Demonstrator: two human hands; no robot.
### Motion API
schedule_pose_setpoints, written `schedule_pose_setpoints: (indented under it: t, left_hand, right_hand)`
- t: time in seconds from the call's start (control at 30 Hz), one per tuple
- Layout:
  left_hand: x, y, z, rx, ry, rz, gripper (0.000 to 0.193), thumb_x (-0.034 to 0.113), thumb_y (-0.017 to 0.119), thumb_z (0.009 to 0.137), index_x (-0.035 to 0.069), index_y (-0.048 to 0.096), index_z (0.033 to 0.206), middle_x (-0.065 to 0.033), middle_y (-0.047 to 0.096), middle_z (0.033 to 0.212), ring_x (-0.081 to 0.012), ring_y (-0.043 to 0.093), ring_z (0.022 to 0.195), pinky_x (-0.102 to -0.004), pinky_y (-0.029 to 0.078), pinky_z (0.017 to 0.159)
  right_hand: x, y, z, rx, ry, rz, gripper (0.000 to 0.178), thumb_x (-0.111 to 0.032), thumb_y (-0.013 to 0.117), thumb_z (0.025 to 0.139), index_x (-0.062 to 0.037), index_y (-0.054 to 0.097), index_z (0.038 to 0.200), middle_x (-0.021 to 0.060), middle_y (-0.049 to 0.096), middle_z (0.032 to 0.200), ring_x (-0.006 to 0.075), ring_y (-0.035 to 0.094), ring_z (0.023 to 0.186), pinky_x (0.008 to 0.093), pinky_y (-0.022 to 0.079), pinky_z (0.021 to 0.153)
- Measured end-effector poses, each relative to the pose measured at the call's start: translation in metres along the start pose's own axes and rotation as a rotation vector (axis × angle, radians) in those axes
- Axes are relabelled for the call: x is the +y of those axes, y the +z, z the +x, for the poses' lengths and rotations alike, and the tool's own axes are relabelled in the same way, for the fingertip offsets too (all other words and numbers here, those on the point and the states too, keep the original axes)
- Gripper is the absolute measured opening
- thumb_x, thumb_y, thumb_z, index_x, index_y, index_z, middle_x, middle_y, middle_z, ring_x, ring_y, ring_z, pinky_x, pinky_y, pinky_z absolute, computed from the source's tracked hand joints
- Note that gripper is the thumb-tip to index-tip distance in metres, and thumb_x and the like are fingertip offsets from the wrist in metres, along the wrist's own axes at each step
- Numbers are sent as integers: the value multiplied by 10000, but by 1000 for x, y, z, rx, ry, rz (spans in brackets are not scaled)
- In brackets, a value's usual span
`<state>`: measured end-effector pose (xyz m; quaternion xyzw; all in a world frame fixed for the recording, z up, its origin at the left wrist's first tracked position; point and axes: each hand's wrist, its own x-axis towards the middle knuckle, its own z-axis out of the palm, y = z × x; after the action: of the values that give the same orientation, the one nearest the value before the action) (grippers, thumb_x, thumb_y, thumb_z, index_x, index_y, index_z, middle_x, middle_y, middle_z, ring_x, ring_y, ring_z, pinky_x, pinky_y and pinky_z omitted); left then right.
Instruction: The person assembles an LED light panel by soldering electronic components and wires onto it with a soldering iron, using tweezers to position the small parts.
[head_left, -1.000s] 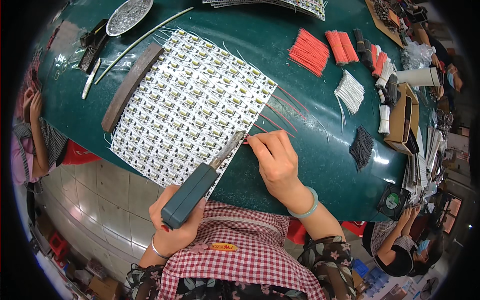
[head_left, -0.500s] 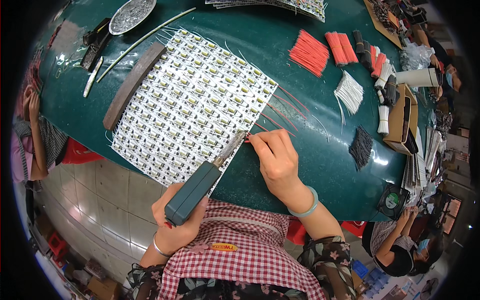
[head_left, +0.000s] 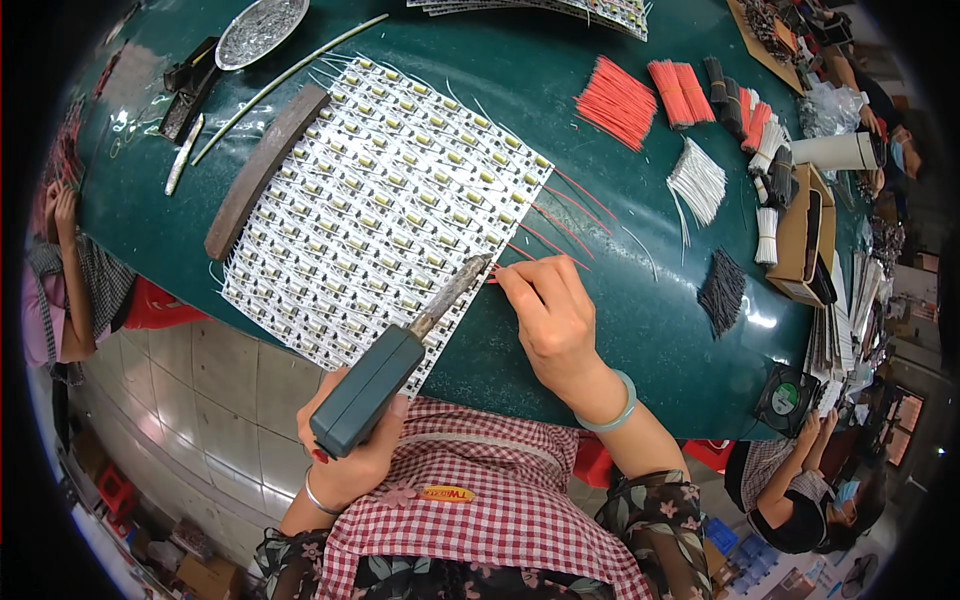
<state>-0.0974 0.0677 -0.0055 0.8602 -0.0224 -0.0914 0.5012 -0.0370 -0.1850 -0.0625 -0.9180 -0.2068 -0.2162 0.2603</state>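
Left grip (head_left: pixel 352 458) is wrapping round the dark green handle of a soldering iron (head_left: pixel 368 388), fingers closed on it, at the near edge of the board sheet (head_left: pixel 390 190). Right grip (head_left: pixel 555 325) is hovering just beside the board sheet's right edge, thumb and forefinger pressing together on a short red wire (head_left: pixel 493 281); the fingertips are partly hiding it, so whether it is one strand or more is impossible to tell.

The step in hand seems to be joining this wire to the board sheet's right edge: the iron's tip is pointing there, close by the wire, though whether it is touching is unclear. Farther along that edge, other red wires (head_left: pixel 549 244) are already sticking out. The next move is probably calling for a still wire end, meeting the board sheet's edge squarely, with the tip brought exactly onto that spot.

The board sheet is lying on the green tabletop (head_left: pixel 640 390), ahead of the left grip and to the left of the right grip. A dark bar (head_left: pixel 265 170) is resting along the board sheet's left edge; loose red wires (head_left: pixel 617 103) are lying beyond its far right corner.
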Motion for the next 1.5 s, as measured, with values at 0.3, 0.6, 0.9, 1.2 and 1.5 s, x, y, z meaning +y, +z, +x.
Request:
schedule_pose_setpoints:
  t: [0.3,0.6,0.9,1.2,1.5]
  left_hand:
    - [-5,-2,-5,32,-43,-83,265,30,777,813,-53,724,1059,-146,718,956,-197,696,754,-294,538,663]
    - [-2,-4,-10,2,-66,-102,281,14,764,831,-64,704,1095,-127,714,947,-184,685,771,-287,540,689]
    - [-8,-4,-13,6,9,-59,220,-8,776,815,-57,684,1009,-124,713,943,-169,676,744,-281,537,687]
    - [-4,-2,-10,16,26,-21,216,-26,780,799,-43,678,988,-117,705,914,-184,692,764,-285,539,705]
    - [-6,-2,-18,42,-7,-57,223,-13,792,792,-62,687,982,-131,698,896,-215,698,743,-291,541,685]
  right_hand:
    - [-1,2,-1,8,-2,3,324,26,695,688,36,674,1011,113,632,931,265,602,825,349,526,656]
    - [-13,-2,-6,40,-2,39,315,39,725,682,44,679,994,121,637,922,271,604,814,350,523,649]
    - [-15,1,-7,3,4,52,346,39,704,671,47,678,1016,123,634,930,270,594,810,343,522,653]
    - [-16,1,-8,-11,-5,36,347,36,700,671,52,676,1017,126,632,929,274,594,816,348,522,655]
    - [-16,0,-8,-18,-9,22,333,39,705,681,55,680,1012,126,631,927,275,594,820,349,524,653]
